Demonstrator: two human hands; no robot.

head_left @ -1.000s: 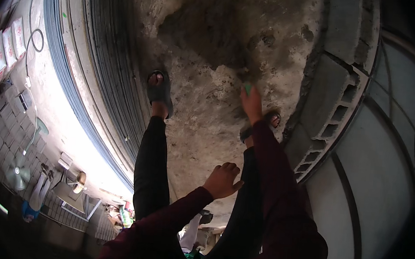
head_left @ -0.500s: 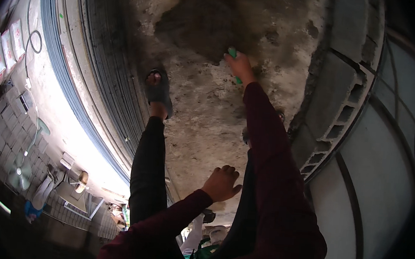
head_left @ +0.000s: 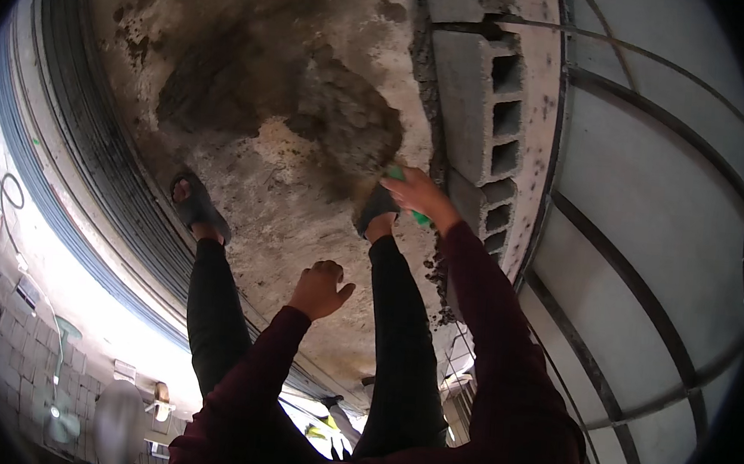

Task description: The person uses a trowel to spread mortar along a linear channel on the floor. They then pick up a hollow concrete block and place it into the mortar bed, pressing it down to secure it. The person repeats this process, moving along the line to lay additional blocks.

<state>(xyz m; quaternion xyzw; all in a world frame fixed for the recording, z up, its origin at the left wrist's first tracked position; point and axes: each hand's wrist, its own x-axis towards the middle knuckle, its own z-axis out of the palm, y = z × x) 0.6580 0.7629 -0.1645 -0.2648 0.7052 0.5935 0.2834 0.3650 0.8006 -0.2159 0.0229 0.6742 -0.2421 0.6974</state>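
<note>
My right hand (head_left: 419,196) is closed round the green handle of a tool (head_left: 395,173); its working end cannot be made out. The hand is beside my right foot, at the near right edge of a rough wet grey patch (head_left: 350,114) that looks like mortar. Left of that patch lies a darker, smoother wet patch (head_left: 209,91) on the stained concrete floor (head_left: 278,217). Above the floor, between my legs, hangs my left hand (head_left: 320,289), empty, its fingers loosely bent and the thumb standing apart.
Hollow concrete blocks (head_left: 467,101) form a low wall on the right, beside pale framed panels (head_left: 640,225). Long grey bars (head_left: 93,144) run along the left. My sandalled left foot (head_left: 197,207) stands near them. A fan (head_left: 55,417) is at the lower left.
My view has turned rightward. My right hand, still gripping the green handle, has moved nearer my right foot and the blocks. A rough wet patch now shows right of the dark one.
</note>
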